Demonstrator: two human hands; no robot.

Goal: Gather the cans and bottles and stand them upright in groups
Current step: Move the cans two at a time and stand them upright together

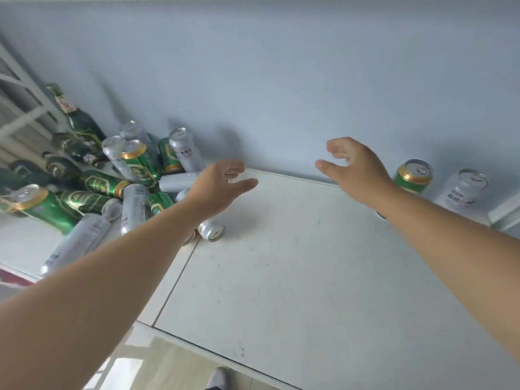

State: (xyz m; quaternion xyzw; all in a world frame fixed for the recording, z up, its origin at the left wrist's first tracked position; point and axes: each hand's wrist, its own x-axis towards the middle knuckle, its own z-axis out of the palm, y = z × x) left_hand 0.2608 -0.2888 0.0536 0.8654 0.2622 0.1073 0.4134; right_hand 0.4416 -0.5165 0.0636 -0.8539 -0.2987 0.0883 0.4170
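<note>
A jumbled pile of green cans [101,183] and silver cans [134,205] lies at the left of the white table [295,263], some upright against the wall. Dark green glass bottles [81,122] stand and lie behind them at far left. One silver can [211,231] lies on its side below my left forearm. My left hand [222,181] hovers open over the pile's right edge, holding nothing. My right hand [354,167] is open above the table's back edge. Just right of it stand an upright green can [412,177] and an upright silver can [461,192].
A pale blue wall [281,80] runs along the table's back edge. A white frame [25,80] stands at far left. The table's front edge [225,358] drops to a tiled floor, where a shoe [218,378] shows.
</note>
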